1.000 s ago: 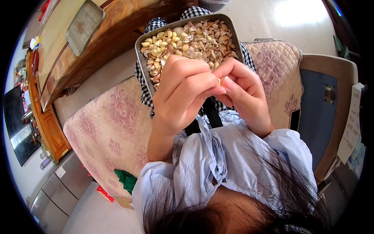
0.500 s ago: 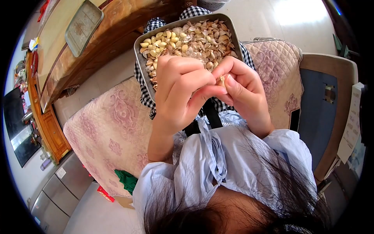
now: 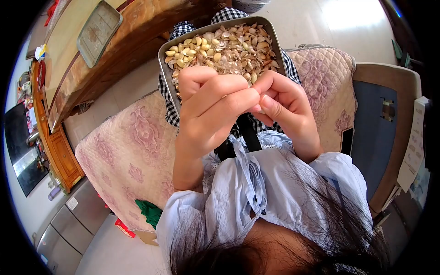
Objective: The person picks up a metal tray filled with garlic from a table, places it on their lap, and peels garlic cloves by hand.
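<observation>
My left hand (image 3: 213, 107) is closed, its fingers curled and their tips pinched together. My right hand (image 3: 288, 107) is closed too, thumb and index finger meeting the left fingertips. Between them is a garlic clove, now almost wholly covered by the fingers. Under and beyond my hands a metal tray (image 3: 274, 36) rests on my lap. It holds many garlic cloves: peeled, pale yellow cloves (image 3: 188, 49) lie at the far left, and cloves in their skins (image 3: 247, 41) with loose papery peel fill the rest.
I sit on a quilted, flower-patterned cover (image 3: 137, 128). Another tray (image 3: 99, 34) lies on the marble-look table (image 3: 62, 59) at upper left. A green cloth (image 3: 148, 212) is at lower left. To the right stands a blue panel in a beige frame (image 3: 373, 133).
My fingers have closed further over the garlic clove, which showed between the fingertips before. My left hand has turned slightly, and both hands have shifted a little toward me.
</observation>
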Available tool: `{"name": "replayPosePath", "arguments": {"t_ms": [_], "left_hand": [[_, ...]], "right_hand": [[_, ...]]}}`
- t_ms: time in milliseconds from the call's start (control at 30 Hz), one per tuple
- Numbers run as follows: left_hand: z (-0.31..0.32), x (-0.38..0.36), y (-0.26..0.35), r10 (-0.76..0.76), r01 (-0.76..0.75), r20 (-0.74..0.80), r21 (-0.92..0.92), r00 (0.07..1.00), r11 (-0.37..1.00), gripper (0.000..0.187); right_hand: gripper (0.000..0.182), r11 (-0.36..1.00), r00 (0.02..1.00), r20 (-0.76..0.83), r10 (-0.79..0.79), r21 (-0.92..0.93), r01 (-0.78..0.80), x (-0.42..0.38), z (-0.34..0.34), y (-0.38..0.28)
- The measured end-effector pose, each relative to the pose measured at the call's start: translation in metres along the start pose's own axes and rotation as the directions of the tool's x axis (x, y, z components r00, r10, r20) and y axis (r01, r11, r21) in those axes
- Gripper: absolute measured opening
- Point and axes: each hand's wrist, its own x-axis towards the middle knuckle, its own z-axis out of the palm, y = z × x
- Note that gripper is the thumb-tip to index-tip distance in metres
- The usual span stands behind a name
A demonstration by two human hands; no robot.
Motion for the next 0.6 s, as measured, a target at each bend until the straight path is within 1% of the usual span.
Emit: {"name": "replayPosePath", "arguments": {"t_ms": [33,133,167,233,367,433,467,533,567,600], "left_hand": [[-0.001,0.001,0.002,-0.021,0.021,0.018,0.028,1.000,0.999,0.017],[-0.002,0.003,0.002,-0.020,0.016,0.044,0.080,0.999,0.997,0.017],[-0.003,0.003,0.000,-0.019,0.016,0.044,0.080,0.999,0.997,0.017],[-0.003,0.002,-0.004,0.002,-0.005,0.073,0.042,0.997,0.999,0.024],[-0.002,0.000,-0.006,-0.022,0.017,0.107,0.051,0.994,0.999,0.022],[0.000,-0.003,-0.006,0.005,-0.011,0.101,0.059,0.995,0.998,0.018],[0.000,-0.004,-0.004,0.006,-0.012,0.100,0.059,0.995,0.998,0.018],[0.000,-0.007,0.001,-0.038,0.035,0.072,0.051,0.997,0.998,0.016],[0.000,-0.007,0.000,-0.038,0.034,0.072,0.051,0.997,0.998,0.016],[0.000,-0.008,-0.003,-0.048,0.049,0.031,-0.023,0.998,0.999,0.015]], "right_hand": [[0.015,1.000,1.000,0.004,0.008,-0.015,-0.008,0.000,0.000,0.000],[0.015,1.000,1.000,0.000,0.026,0.006,-0.026,0.000,0.001,0.000],[0.015,1.000,1.000,0.000,0.026,0.006,-0.026,0.000,0.001,0.001],[0.014,0.999,0.999,0.027,0.033,0.002,-0.033,0.000,-0.001,0.001],[0.015,1.000,0.999,0.046,0.017,-0.002,-0.017,0.002,-0.003,0.002],[0.018,0.999,1.000,-0.015,-0.011,0.042,0.012,0.004,-0.001,0.002],[0.018,0.999,1.000,-0.015,-0.012,0.041,0.013,0.005,-0.001,0.003],[0.021,0.993,0.994,-0.071,-0.079,0.086,0.085,0.008,-0.004,0.009],[0.021,0.993,0.994,-0.071,-0.079,0.086,0.085,0.010,-0.005,0.010],[0.022,0.983,0.988,-0.077,-0.130,0.118,0.139,0.011,-0.005,0.012]]}}
